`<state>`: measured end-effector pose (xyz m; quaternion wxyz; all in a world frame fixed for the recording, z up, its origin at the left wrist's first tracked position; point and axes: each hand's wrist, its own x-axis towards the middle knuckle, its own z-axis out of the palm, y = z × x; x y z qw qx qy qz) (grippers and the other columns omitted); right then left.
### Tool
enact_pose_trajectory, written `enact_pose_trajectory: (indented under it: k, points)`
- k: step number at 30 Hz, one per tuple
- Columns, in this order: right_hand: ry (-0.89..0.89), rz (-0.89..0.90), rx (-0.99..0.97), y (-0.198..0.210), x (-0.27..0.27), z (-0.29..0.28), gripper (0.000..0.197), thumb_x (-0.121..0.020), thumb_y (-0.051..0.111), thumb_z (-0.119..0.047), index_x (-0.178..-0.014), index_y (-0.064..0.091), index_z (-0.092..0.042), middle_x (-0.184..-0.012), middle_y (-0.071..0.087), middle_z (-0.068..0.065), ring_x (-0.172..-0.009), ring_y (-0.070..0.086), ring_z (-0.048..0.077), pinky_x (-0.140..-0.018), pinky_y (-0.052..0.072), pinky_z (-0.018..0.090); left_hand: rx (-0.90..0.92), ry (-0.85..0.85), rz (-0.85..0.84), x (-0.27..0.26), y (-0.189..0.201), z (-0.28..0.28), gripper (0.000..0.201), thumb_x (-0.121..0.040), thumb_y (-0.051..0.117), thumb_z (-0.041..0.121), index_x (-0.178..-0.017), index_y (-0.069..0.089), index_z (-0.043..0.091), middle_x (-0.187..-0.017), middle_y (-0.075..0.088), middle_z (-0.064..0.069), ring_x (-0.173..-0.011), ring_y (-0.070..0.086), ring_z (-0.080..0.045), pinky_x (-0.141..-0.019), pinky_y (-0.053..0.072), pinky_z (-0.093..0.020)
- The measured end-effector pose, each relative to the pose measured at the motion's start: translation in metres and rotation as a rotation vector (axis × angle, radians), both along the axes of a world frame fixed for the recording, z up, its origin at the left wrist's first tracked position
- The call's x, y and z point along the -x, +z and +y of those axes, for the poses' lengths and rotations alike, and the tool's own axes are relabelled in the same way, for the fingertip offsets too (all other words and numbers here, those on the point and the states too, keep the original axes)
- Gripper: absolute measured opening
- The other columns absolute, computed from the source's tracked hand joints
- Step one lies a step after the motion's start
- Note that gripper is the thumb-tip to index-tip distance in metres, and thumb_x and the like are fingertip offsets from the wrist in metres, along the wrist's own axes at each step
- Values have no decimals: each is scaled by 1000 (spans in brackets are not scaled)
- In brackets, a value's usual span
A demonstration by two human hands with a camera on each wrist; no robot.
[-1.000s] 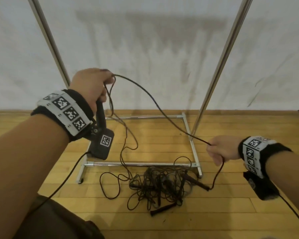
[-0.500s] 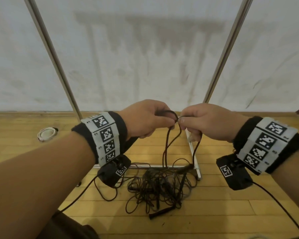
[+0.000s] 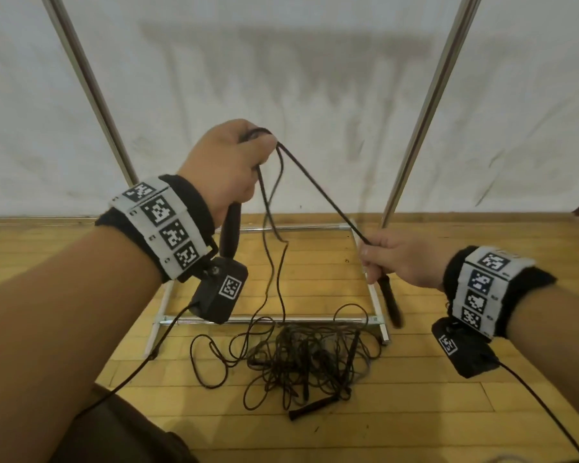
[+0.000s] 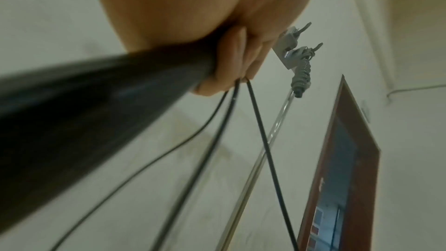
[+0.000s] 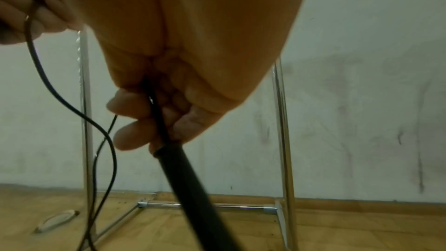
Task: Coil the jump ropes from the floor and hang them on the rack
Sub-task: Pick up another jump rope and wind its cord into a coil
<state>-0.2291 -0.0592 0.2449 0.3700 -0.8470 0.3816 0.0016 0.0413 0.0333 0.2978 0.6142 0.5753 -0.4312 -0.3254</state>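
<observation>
My left hand [image 3: 238, 162] is raised in front of the rack and grips one black handle [image 3: 231, 232] of a jump rope together with loops of its thin black cord [image 4: 260, 131]. From there the cord [image 3: 321, 192] runs taut down to my right hand [image 3: 385, 259], which pinches it just above the other handle [image 3: 390, 302]; that handle [image 5: 190, 188] hangs below the fist. More cord drops from the left hand to a tangled pile of black ropes [image 3: 308, 362] on the wooden floor.
The chrome rack has two slanted uprights [image 3: 428, 105] and a floor frame [image 3: 264, 319] just behind the pile. Near its top, hooks [image 4: 299, 49] carry a grey coiled rope [image 4: 301, 75]. A white object [image 5: 58, 220] lies on the floor at left. A white wall stands behind.
Half a second ago both hands met at the middle. Now the left hand has risen and the right has swung out and down, drawing the cord taut with the second handle lifted.
</observation>
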Motion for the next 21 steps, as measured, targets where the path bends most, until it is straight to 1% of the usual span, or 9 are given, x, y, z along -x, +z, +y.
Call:
enact_pose_trajectory:
  k: [3,5,8,10,12,14,16,19,21]
  points:
    - [-6,121,60,-11,0,-1,29,-106,46,-36,-94,68,-21,-85,75,-7,-77,66,0,-77,48,26,-31,58,-39,-2,-10,0,12,-94,64,27,-85,62,20,-73,48,0,-42,32,-7,-39,28,-22]
    - [-3,199,49,-11,-1,0,29,-106,46,-35,-97,70,-21,-91,75,-9,-85,66,-1,-72,44,18,-57,99,-51,-6,-14,-1,12,-97,65,23,-85,64,20,-71,55,3,-44,35,-7,-39,29,-23]
    - [-109,140,-138,-7,-1,-2,26,-106,48,-29,-102,68,-13,-100,75,4,-91,74,18,-81,61,33,-152,125,-47,-10,-20,1,6,-90,74,20,-95,74,22,-77,62,4,-52,50,-8,-45,41,-26]
    - [-214,-9,-268,3,-6,1,23,-106,51,-23,-104,67,-6,-102,74,14,-86,77,23,-76,64,34,-217,99,-38,-10,-26,2,26,-82,76,16,-106,77,25,-78,63,1,-60,57,-12,-53,48,-30]
    - [-247,-142,-310,15,-10,5,22,-105,53,-18,-104,66,0,-100,74,20,-84,78,25,-72,65,33,-249,-19,-53,-4,-29,3,42,-76,77,14,-115,75,29,-79,66,-7,-67,61,-19,-63,54,-35]
    - [-251,-258,-337,24,-16,12,25,-104,54,-18,-103,65,4,-95,75,25,-84,78,30,-71,65,35,-293,-173,-123,5,-32,6,53,-78,81,15,-126,69,33,-96,73,-13,-78,69,-26,-78,61,-41]
    - [-269,-366,-403,32,-21,19,28,-105,54,-21,-104,63,6,-93,75,26,-84,77,34,-68,65,35,-347,-303,-210,19,-33,8,65,-76,86,20,-135,61,35,-102,77,-3,-87,73,-27,-88,61,-44]
    - [-314,-512,-515,41,-31,29,26,-103,57,-24,-105,62,1,-91,76,22,-85,77,34,-66,64,34,-419,-445,-359,41,-33,10,77,-69,88,33,-139,58,32,-96,76,10,-91,73,-15,-88,57,-36]
    - [-328,-563,-541,44,-36,33,28,-102,59,-26,-109,62,0,-96,77,21,-86,77,33,-67,64,34,-428,-473,-481,51,-31,10,56,-75,88,35,-126,64,31,-97,76,5,-88,73,-13,-84,58,-33]
